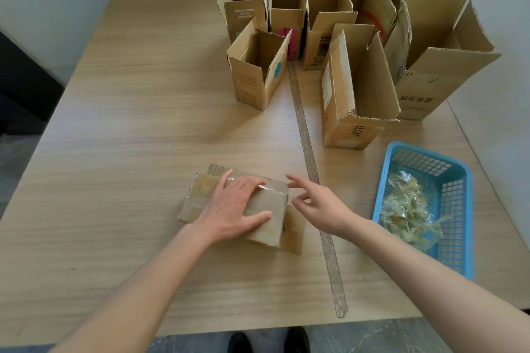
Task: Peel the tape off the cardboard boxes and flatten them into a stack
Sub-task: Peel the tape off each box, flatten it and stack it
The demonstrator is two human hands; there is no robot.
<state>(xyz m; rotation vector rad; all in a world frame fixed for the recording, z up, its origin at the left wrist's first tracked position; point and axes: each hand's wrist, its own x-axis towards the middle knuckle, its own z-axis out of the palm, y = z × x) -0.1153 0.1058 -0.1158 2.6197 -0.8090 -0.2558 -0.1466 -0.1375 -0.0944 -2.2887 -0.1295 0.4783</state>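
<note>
A flattened cardboard box [269, 218] lies on the wooden table [129, 123] in front of me, with clear tape [274, 186] along its far edge. My left hand [232, 206] presses flat on top of it, fingers spread. My right hand [318, 203] hovers just off the box's right edge, fingers loosely spread, holding nothing. Several upright open cardboard boxes [355, 89] stand at the back right of the table.
A blue plastic basket [456, 178] with peeled tape scraps [407, 215] sits at the right. A long strip of tape [309, 157] runs along the table from the boxes to the front edge. The nearest small box [255, 77] stands mid-table.
</note>
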